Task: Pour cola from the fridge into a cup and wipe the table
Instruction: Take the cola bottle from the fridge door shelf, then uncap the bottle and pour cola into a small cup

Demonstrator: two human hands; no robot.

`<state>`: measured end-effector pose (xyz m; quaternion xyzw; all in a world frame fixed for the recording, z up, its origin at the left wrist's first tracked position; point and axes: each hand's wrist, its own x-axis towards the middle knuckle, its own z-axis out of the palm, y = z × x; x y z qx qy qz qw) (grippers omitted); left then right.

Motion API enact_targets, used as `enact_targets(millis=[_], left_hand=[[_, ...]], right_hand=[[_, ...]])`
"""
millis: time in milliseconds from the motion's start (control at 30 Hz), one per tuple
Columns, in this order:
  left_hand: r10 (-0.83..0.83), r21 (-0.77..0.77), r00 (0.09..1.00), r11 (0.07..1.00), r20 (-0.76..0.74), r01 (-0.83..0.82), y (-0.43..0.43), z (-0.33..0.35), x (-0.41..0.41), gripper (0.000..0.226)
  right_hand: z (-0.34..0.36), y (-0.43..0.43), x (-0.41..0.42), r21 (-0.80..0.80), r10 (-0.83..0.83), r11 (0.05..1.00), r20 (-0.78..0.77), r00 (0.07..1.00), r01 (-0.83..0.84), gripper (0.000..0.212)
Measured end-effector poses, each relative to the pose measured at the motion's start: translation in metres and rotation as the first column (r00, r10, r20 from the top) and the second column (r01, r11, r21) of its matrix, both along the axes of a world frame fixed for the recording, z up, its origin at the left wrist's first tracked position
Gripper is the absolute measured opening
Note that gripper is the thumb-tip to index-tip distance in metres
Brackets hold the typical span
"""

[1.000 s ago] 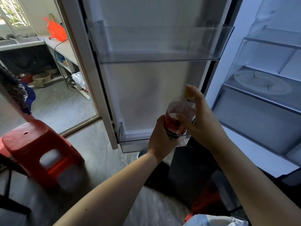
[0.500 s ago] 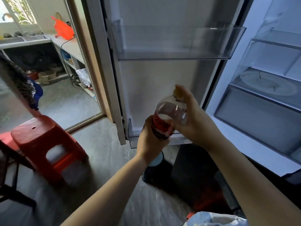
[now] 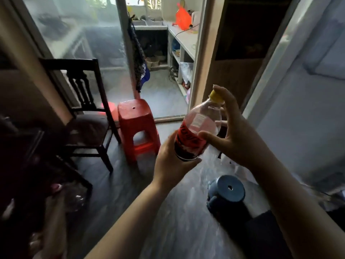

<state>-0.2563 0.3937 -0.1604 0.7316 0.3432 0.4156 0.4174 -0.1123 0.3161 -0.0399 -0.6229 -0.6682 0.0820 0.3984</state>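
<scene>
Cola bottle (image 3: 196, 131) is held in mid-air over the floor (image 3: 179, 221), tilted, with its yellow cap (image 3: 216, 96) up and to the right. Left hand (image 3: 171, 161) grips its base; right hand (image 3: 237, 135) grasps the upper body, thumb on the red label, one finger over the cap. Red stool (image 3: 136, 124) stands behind, blue stool (image 3: 226, 191) below right, dark chair (image 3: 84, 101) at left.

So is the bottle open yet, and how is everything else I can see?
cola bottle: tilted, held up in both hands, not full.
yellow cap: on the bottle.
left hand: grips the bottle's bottom end.
right hand: holds the upper part, one finger by the cap.
red stool: upright on the floor.
blue stool: upright on the floor.
chair: upright.
</scene>
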Motion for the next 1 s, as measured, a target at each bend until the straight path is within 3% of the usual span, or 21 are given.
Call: enact_targets(millis=[200, 367, 667, 1000], left_hand=[[0.259, -0.084, 0.965, 0.962, -0.034, -0.262, 0.045, -0.004, -0.106, 0.084], [0.405, -0.1, 0.906, 0.903, -0.119, -0.417, 0.074, -0.007, -0.184, 0.088], [0.496, -0.054, 0.827, 0.848, -0.264, -0.527, 0.101, -0.017, -0.277, 0.092], [0.599, -0.109, 0.764, 0.766, -0.24, -0.634, 0.146, -0.049, -0.317, 0.094]], right_hand=[[-0.002, 0.08, -0.088, -0.06, 0.225, 0.973, 0.02, 0.974, -0.224, 0.096], [-0.003, 0.135, -0.155, -0.053, 0.314, 0.949, 0.09, 0.945, -0.31, 0.09], [-0.022, 0.194, -0.237, -0.03, 0.408, 0.913, 0.08, 0.909, -0.407, 0.066], [-0.04, 0.279, -0.278, -0.101, 0.607, 0.794, 0.087, 0.79, -0.599, 0.063]])
